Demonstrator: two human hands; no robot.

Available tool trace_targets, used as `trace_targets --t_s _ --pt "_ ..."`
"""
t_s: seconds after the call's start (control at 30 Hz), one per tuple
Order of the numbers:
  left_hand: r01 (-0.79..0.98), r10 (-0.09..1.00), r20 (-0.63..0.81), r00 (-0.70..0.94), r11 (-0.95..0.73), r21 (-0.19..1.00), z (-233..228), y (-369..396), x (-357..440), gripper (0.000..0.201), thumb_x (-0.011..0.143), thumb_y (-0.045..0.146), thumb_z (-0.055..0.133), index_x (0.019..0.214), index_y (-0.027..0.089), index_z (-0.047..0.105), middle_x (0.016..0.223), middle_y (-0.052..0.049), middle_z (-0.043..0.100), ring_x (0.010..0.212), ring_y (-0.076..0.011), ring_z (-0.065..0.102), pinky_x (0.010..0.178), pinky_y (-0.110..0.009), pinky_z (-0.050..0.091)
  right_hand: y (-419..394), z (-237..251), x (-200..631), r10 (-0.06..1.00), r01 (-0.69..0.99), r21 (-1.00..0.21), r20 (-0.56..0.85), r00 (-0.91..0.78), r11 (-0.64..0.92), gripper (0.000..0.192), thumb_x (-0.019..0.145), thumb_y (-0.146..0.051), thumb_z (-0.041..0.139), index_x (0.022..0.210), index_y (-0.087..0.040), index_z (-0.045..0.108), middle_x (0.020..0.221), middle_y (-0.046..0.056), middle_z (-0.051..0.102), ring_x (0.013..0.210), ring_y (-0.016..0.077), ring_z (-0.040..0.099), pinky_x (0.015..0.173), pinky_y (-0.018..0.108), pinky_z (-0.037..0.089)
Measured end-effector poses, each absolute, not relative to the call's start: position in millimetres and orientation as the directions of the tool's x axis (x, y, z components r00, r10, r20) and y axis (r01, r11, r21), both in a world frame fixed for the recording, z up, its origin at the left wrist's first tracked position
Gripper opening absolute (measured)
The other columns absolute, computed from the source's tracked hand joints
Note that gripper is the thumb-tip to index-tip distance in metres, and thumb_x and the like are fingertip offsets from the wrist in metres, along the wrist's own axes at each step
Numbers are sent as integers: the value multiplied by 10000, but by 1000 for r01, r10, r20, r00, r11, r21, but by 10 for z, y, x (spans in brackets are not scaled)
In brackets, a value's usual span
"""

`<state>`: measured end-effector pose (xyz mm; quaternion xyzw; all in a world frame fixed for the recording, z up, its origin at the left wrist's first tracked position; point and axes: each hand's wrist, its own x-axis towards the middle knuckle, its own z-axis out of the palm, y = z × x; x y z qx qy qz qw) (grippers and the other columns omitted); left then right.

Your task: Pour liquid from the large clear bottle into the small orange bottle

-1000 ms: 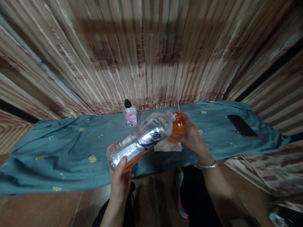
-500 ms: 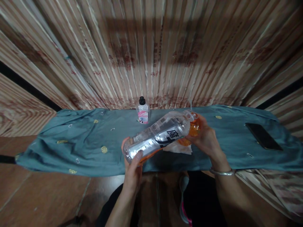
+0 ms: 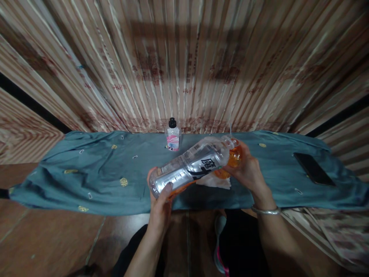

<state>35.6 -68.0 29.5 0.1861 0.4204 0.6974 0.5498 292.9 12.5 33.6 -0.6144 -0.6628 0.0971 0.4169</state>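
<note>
The left hand (image 3: 160,200) was closed around the base of a clear plastic drink bottle (image 3: 188,167), with the thumb laid across the lower wall. The bottle was held nearly horizontal above the table, its base toward the person and its neck tilted slightly up and away to the right. A printed label with a large dark character wrapped the middle of the bottle. A thin band of orange liquid lay along the lower side of the bottle, so the bottle appeared close to empty. The right hand (image 3: 250,171) was cupped around a small rounded orange container (image 3: 234,156), and the bottle's mouth met the top of this container. The junction was partly hidden by the fingers, so contact between mouth and opening could not be confirmed. The container appeared already largely filled with orange liquid, which suggested that the transfer was well advanced and that only the residue in the bottle remained. A metal bangle (image 3: 265,210) sat on the right wrist. Directly below the two vessels, a crumpled white tissue (image 3: 215,181) lay on the teal cloth (image 3: 86,169) that covered the table. A small bottle with a black cap and pink label (image 3: 173,135) stood upright at the far edge of the cloth, well apart from the hands. A dark phone (image 3: 313,169) lay flat on the cloth at the right, also well apart.
</note>
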Motion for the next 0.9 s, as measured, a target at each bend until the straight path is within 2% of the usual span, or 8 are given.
trace_targets --t_s 0.23,0.53,0.9 --pt "-625 919 -221 -327 -35 780 273 -665 375 749 703 375 912 1362 317 562 1281 -81 714 1130 -326 720 826 -453 648 126 364 2910 899 733 -644 424 108 216 815 697 -410 804 1439 -229 518 1179 117 781 992 357 783 812 493 664" --pt "-601 928 -212 -306 -16 799 269 -652 342 826 676 396 928 1401 327 539 1321 -86 713 1194 -364 703 875 -512 641 119 358 2916 898 729 -652 423 122 207 816 723 -489 789 1440 -202 527 1153 133 789 986 365 784 829 496 659" --pt "-624 923 -215 -318 -33 781 323 -668 355 794 670 350 936 1357 313 541 1277 -79 692 1114 -314 714 798 -421 660 127 352 2909 893 725 -652 434 120 220 852 681 -493 811 1427 -185 541 1149 142 795 946 375 788 791 504 661"
